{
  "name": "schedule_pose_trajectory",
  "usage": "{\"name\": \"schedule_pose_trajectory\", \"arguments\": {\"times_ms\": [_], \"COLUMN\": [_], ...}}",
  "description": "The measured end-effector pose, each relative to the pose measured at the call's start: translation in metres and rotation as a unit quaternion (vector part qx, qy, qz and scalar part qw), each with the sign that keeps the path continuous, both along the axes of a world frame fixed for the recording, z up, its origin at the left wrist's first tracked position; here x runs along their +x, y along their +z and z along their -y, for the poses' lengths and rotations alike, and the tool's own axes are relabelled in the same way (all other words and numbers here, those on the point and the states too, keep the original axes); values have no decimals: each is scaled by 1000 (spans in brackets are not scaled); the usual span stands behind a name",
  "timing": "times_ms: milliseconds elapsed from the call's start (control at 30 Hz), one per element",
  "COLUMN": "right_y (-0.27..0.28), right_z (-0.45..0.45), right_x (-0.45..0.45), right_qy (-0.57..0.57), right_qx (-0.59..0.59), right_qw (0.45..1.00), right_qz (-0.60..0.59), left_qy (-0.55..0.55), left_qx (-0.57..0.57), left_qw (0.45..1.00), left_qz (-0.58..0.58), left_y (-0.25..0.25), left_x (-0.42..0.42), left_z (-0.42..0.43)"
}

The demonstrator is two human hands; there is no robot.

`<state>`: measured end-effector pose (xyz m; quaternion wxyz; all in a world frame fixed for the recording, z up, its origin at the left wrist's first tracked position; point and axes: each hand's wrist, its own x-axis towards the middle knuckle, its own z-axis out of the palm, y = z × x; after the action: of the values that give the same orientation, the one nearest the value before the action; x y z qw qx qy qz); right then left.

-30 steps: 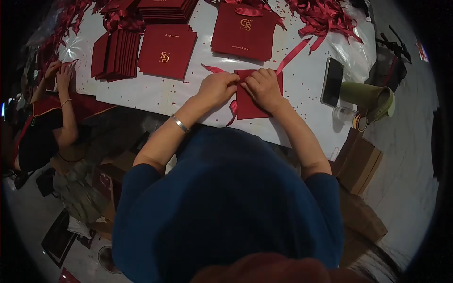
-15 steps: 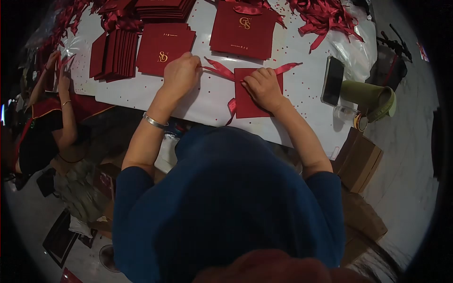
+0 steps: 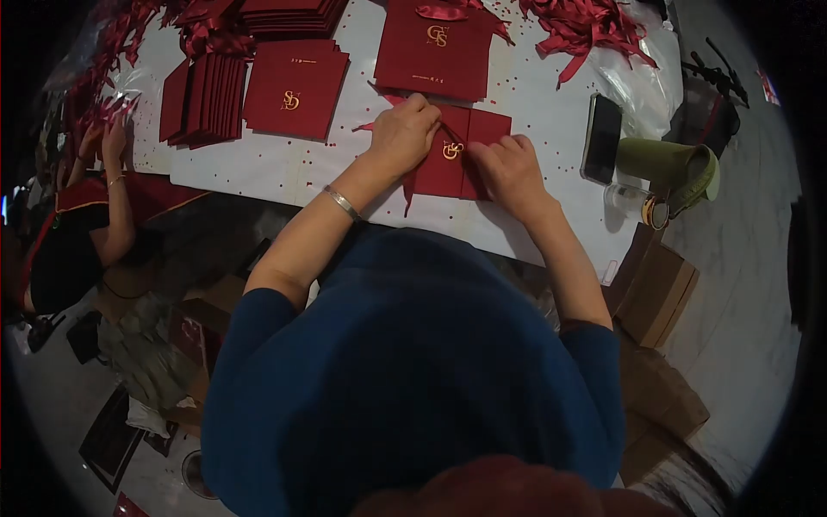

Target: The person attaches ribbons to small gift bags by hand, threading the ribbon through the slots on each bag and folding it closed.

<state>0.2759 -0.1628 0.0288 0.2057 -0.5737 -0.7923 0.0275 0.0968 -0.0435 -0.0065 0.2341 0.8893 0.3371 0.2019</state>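
A small red paper bag (image 3: 435,179) with a gold monogram lies flat on the white table, a plain red panel (image 3: 490,126) showing at its right side. My left hand (image 3: 403,136) rests over the bag's upper left part, fingers closed on a red ribbon (image 3: 453,133) that crosses the bag. Other ribbon ends stick out around that hand. At the bag's right side, my right hand (image 3: 514,175) has its fingers curled and thumb tip near the monogram; what lies between them is hidden.
Flat red bags (image 3: 297,90) and a standing row (image 3: 202,99) are at the left, with a larger bag (image 3: 433,52) behind. Loose ribbons (image 3: 594,34) lie at the back. A phone (image 3: 601,138), green container (image 3: 655,162) and clear jar (image 3: 627,202) stand right. Another person's hands (image 3: 112,142) work far left.
My left hand has moved right, onto the bag. The bag's face now shows the gold monogram and a panel at the right. My right hand has shifted slightly right and down.
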Motion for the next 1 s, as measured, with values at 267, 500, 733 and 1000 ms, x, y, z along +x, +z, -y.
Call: {"name": "schedule_pose_trajectory", "arguments": {"times_ms": [267, 500, 733, 1000], "right_y": [29, 27, 31, -15], "right_z": [58, 44, 10, -13], "right_x": [-22, -7, -1, -25], "right_qy": [107, 51, 19, 20], "right_qx": [-106, -117, -70, -52], "right_qw": [968, 979, 995, 968], "right_qz": [-199, -156, -76, -245], "left_qy": [12, 31, 52, 121], "left_qx": [-4, -322, -278, -274], "left_qw": [1000, 937, 959, 947], "left_qz": [-18, 131, -7, 114], "left_y": [-1, 43, 31, 30], "left_x": [1, -27, -74, -55], "left_z": [-7, 8, 23, 31]}}
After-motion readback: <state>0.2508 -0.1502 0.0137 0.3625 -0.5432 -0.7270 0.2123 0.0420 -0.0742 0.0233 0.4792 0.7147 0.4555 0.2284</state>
